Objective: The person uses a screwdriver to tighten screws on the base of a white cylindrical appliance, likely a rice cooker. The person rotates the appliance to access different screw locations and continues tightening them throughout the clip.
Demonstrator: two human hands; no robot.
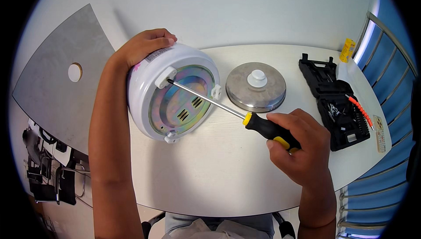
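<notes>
A white rice cooker (142, 103) is tipped on its side, its iridescent metal base plate (193, 83) and several white feet facing me. My left hand (147, 44) holds the cooker by its upper side, with the fingers curled over the rim and partly hidden. In my right hand (302, 145), the fingers are wrapped round the black and yellow handle of a screwdriver (210, 100). Its long shaft points left and its dark tip meets the white foot (165, 77) nearest my left hand. Whether the tip sits in a screw cannot be made out.
A round steel lid (237, 90) with a white knob lies beside the cooker on the white table (210, 169). Further right are an open black tool case (342, 120), an orange flexible shaft (359, 109) and a yellow packet (347, 50). Metal railings (390, 59) border the right side.
</notes>
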